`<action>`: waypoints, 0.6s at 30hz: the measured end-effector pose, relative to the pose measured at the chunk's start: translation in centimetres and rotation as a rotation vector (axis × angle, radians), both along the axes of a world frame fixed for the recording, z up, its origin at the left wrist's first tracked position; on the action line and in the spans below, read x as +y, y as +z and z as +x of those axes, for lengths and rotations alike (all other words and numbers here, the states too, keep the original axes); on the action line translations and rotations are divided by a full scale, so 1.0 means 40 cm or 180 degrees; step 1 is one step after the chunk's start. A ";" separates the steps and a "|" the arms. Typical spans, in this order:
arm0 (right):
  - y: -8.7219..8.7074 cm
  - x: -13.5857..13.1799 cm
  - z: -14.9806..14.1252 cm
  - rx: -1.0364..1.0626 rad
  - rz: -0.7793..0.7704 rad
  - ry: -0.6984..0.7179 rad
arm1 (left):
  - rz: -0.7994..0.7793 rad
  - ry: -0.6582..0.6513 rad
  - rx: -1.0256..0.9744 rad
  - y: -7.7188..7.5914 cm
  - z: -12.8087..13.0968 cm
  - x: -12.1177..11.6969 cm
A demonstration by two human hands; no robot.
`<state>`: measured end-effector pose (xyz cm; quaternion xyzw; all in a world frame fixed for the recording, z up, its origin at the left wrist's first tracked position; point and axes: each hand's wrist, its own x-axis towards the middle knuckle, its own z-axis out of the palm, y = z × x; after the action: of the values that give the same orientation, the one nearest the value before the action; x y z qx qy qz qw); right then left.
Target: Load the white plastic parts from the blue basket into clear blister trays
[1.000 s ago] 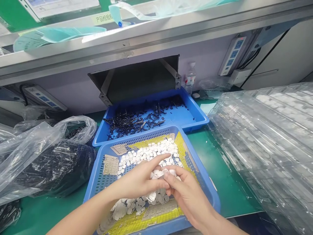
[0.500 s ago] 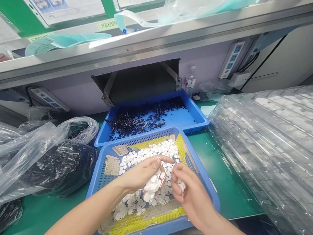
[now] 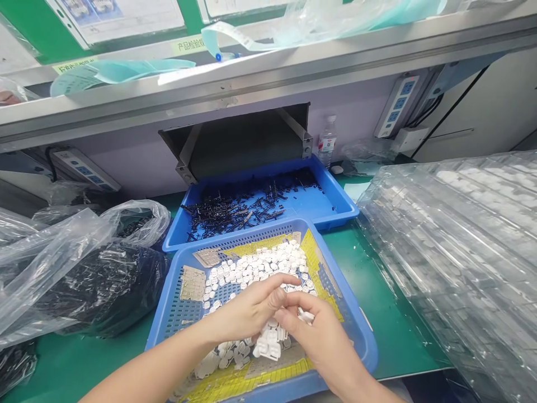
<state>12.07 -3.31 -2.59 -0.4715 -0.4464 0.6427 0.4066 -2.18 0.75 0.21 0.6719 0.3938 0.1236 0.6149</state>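
Note:
Over a blue perforated basket (image 3: 349, 313), my left hand (image 3: 254, 308) is cupped round a cluster of small white plastic pieces (image 3: 271, 342). My right hand (image 3: 319, 330) has come against it, its fingers curled round a few of the same white pieces (image 3: 305, 316). Thumb and fingertips of the right hand meet the left hand's fingers, so the exact grip there is partly hidden. Many loose white pieces (image 3: 255, 261) lie in the basket, which has yellow tape and patches of tan material along its inner sides.
Behind the basket stands a blue tray (image 3: 310, 201) holding black scraps. Clear bags of black parts (image 3: 100, 285) lie at left. Stacked clear plastic trays (image 3: 440, 235) fill the right side. A water bottle (image 3: 327, 140) stands by the wall, under a metal shelf edge (image 3: 235, 92).
My right hand has moved left until it touches my left hand. The left hand has tipped slightly lower, and the white cluster shows further below the fingers.

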 end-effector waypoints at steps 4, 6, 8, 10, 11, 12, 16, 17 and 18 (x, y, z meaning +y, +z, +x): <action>0.006 0.001 0.000 0.0517 -0.0354 -0.0097 | -0.0269 0.0102 -0.0181 0.003 0.003 0.001; 0.008 0.002 0.002 0.0929 -0.0628 -0.0171 | -0.0504 0.0187 -0.0303 0.003 0.004 0.003; 0.008 0.003 0.005 0.1176 -0.0683 -0.0272 | -0.0683 0.0245 -0.0387 0.001 0.004 0.007; 0.005 0.004 0.007 0.1327 -0.0642 -0.0412 | -0.0803 0.0265 -0.0468 -0.005 0.002 0.011; 0.003 0.005 0.007 0.1446 -0.0672 -0.0481 | -0.0868 0.0259 -0.0509 -0.008 0.000 0.013; 0.002 0.006 0.007 0.1600 -0.0734 -0.0565 | -0.0918 0.0265 -0.0544 -0.011 -0.001 0.014; 0.005 0.006 0.009 0.2253 -0.1123 -0.0912 | -0.0934 0.0365 -0.0705 -0.015 -0.004 0.018; 0.008 0.006 0.011 0.2370 -0.1156 -0.0915 | -0.0935 0.0393 -0.0725 -0.015 -0.005 0.018; 0.011 0.005 0.013 0.2465 -0.1140 -0.0873 | -0.0945 0.0404 -0.0735 -0.015 -0.005 0.018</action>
<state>12.60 -3.12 -2.16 -0.3140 -0.0764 0.7791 0.5372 -2.37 1.47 -0.38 0.5291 0.3761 0.1790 0.7393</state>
